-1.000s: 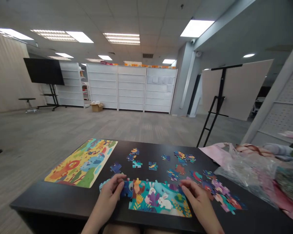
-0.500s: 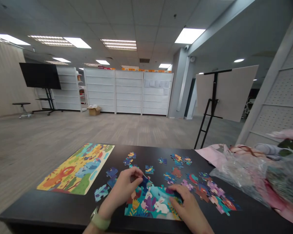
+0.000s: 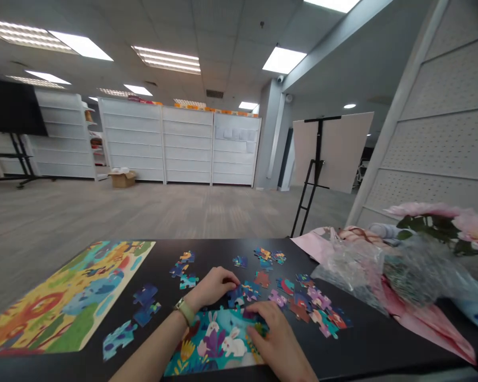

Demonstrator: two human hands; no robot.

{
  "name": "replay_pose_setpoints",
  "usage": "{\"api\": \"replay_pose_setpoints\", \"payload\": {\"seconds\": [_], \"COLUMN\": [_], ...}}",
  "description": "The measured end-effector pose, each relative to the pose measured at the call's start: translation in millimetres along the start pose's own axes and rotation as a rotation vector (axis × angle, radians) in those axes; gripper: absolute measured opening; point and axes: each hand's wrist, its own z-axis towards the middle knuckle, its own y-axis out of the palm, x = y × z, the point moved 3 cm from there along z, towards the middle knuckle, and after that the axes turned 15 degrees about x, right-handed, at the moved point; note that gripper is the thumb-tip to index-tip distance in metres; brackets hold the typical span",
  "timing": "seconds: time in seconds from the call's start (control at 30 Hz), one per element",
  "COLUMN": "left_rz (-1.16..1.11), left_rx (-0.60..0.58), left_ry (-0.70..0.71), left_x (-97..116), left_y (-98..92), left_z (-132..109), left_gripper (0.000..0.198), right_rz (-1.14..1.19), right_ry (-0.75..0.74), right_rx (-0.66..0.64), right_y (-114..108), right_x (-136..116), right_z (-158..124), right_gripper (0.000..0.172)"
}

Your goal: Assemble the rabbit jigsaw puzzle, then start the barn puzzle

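Note:
A partly joined jigsaw puzzle [image 3: 219, 342] with white rabbits on teal lies at the table's front edge. My left hand [image 3: 210, 289], with a pale green band at the wrist, pinches a dark blue puzzle piece [image 3: 235, 297] just above the joined part's top edge. On the right end of the joined part rests my right hand [image 3: 271, 331], thumb and forefinger apart; its palm hides that corner. Loose blue puzzle pieces [image 3: 145, 303] and a teal spotted piece [image 3: 118, 339] lie to the left. A brown piece [image 3: 262, 279] sits beyond my hands.
A yellow animal picture sheet [image 3: 63, 302] covers the table's left side. More joined and loose pieces [image 3: 318, 305] lie to the right. Plastic-wrapped pink flowers [image 3: 354, 265] occupy the right edge. Beyond the table stand an easel [image 3: 316, 159] and white shelving [image 3: 187, 146].
The view has swung right. My left hand has moved rightward along the joined puzzle's top edge with the blue piece. My right hand stays on the puzzle's right end.

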Motion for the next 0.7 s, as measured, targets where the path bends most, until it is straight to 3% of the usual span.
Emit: {"api": "replay_pose_setpoints", "payload": {"seconds": [0.7], "left_rz": [0.003], "left_rx": [0.104], "left_ry": [0.070], "left_x": [8], "left_y": [1.5], "left_z": [-12], "left_gripper": [0.018], "right_rz": [-0.044], "right_ry": [-0.036], "right_rx": [-0.006], "right_y": [3], "right_x": [3], "right_z": [2], "right_gripper": [0.025]}}
